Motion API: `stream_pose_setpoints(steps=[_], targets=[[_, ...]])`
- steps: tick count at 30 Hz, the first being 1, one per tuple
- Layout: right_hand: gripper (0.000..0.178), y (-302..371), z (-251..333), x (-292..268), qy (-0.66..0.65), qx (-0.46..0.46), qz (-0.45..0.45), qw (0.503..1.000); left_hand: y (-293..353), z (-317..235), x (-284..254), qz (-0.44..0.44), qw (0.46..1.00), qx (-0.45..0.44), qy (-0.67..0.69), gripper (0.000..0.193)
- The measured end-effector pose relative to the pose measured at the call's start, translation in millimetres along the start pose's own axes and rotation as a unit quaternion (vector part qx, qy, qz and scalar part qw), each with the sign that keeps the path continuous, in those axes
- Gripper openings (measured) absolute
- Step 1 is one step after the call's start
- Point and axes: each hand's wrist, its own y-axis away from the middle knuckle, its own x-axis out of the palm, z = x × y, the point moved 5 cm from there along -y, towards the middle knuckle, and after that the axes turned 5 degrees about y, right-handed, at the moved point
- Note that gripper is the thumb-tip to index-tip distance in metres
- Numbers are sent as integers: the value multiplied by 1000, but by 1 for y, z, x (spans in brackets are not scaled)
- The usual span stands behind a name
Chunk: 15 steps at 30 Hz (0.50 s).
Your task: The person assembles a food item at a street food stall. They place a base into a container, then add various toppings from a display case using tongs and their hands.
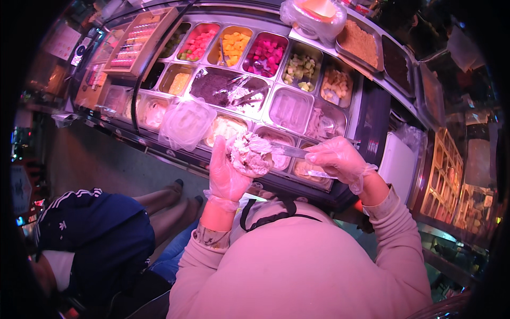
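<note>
A strong pink cast is seen throughout; glare is thrown off the steel topping trays (289, 109), edges are bent and darkened, corners blacked out.

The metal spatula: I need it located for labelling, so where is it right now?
In the head view, the metal spatula is right of centre, held by the gloved right hand, its blade touching the ice cream in the left hand.

We find open air above the counter's steel tubs (289, 109), though plastic film (228, 87) covers the dark middle tub and a clear lid (186, 123) lies across two pans to the left. A bagged container (313, 16) crowds the far rim. Past the counter's near edge, a bystander's legs (167, 204) block the lower left.
</note>
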Motion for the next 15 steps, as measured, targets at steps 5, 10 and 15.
stream_pose_setpoints(steps=[5,10,15], targets=[[21,4,-7,5,13,85,10,996,-6,-25,-59,137,984,-40,103,77],[27,-33,-61,-18,256,-98,-31,961,1,-64,-66,-90,987,132,18,94],[18,-101,-126,23,639,-254,-97,720,7,-40,-61,18,998,15,62,94]])
